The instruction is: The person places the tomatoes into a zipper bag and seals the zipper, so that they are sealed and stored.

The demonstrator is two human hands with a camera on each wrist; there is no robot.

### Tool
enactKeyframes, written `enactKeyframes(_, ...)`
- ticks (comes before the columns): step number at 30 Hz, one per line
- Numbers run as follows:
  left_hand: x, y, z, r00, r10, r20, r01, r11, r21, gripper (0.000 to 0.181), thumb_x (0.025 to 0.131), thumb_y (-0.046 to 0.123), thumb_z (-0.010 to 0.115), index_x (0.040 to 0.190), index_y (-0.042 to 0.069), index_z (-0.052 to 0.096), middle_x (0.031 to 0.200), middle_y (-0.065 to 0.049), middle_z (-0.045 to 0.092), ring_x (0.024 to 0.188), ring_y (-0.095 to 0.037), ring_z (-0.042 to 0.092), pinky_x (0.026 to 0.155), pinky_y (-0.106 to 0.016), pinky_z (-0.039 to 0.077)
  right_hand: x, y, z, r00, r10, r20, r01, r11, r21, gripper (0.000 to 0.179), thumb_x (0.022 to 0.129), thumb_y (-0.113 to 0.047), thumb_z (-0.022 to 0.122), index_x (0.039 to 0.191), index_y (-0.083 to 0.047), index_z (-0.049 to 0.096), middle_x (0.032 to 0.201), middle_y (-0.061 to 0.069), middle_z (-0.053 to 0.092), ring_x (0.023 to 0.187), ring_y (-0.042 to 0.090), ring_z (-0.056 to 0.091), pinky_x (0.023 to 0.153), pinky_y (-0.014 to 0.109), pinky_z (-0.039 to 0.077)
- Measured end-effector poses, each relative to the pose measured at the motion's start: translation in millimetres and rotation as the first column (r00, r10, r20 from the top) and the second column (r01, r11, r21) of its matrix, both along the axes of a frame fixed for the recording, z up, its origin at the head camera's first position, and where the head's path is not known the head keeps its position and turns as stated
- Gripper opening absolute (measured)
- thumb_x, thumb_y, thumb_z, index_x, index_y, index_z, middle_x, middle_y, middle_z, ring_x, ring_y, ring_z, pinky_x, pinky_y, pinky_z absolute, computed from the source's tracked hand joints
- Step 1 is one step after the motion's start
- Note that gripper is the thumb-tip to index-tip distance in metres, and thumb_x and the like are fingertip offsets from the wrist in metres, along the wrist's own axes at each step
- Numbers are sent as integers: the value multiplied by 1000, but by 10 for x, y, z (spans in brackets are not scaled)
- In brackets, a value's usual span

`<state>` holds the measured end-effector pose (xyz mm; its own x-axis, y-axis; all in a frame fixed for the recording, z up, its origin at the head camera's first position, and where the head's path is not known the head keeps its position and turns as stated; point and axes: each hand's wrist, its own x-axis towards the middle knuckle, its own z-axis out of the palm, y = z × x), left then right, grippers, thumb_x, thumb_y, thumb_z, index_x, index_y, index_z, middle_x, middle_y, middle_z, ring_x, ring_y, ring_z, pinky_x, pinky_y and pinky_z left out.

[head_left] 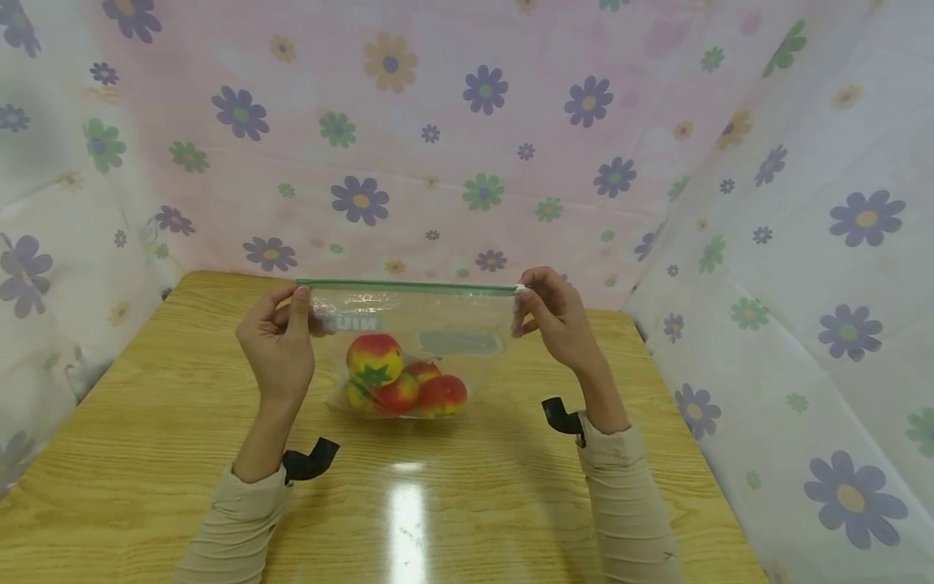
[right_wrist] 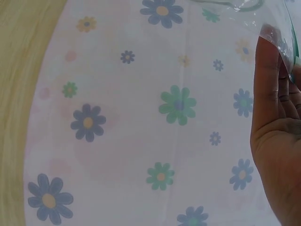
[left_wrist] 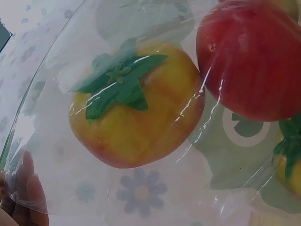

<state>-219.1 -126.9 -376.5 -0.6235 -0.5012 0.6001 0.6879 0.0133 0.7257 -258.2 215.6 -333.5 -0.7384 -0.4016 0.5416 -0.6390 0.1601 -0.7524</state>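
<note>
A clear zip bag (head_left: 404, 316) with a green zip strip (head_left: 409, 285) along its top hangs upright between both hands. My left hand (head_left: 280, 341) pinches the strip's left end between thumb and fingers. At the other end, near the white slider (head_left: 521, 288), my right hand (head_left: 556, 316) pinches the corner. Several red-and-yellow tomatoes (head_left: 374, 358) with green leafy tops lie bunched at the bottom of the bag. The left wrist view shows one tomato (left_wrist: 141, 132) close up through the film, beside a redder one (left_wrist: 251, 61). In the right wrist view, fingers (right_wrist: 268, 70) overlap the bag's corner.
The wood-grain table (head_left: 467, 503) spreads beneath the bag. A flower-printed curtain (head_left: 438, 162) surrounds it at the back and both sides. Black wrist mounts (head_left: 310, 460) stick out from both sleeves.
</note>
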Motion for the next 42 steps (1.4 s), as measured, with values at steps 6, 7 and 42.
enactKeyframes(6, 2, 28, 32, 1000, 24, 3, -24, 998, -55, 16, 100, 6, 65, 97, -8, 72, 60, 13, 67, 47, -1, 61, 44, -14, 46, 38, 19, -11, 998, -49, 32, 50, 998, -48, 14, 108, -1, 45, 114, 10, 50, 83, 9, 60, 63, 17, 63, 54, 35, 62)
enactKeyframes(7, 4, 26, 43, 1000, 21, 3, -21, 998, -60, 16, 100, 6, 65, 98, -7, 73, 59, 14, 67, 47, -1, 61, 42, -14, 43, 53, 19, 1, 998, -58, 38, 60, 997, -57, 15, 108, -2, 45, 114, 10, 51, 82, 8, 60, 62, 17, 63, 53, 34, 62)
enactKeyframes(42, -490, -199, -203, 784, -372, 496, 510, 842, -176, 64, 106, 13, 53, 159, -1, 21, 147, -24, 50, 121, -15, 57, 97, -11, 49, -411, 31, -308, 917, -203, 344, 222, 975, -16, 37, 105, -8, 57, 140, 0, 51, 99, 3, 62, 78, 11, 64, 69, 25, 62)
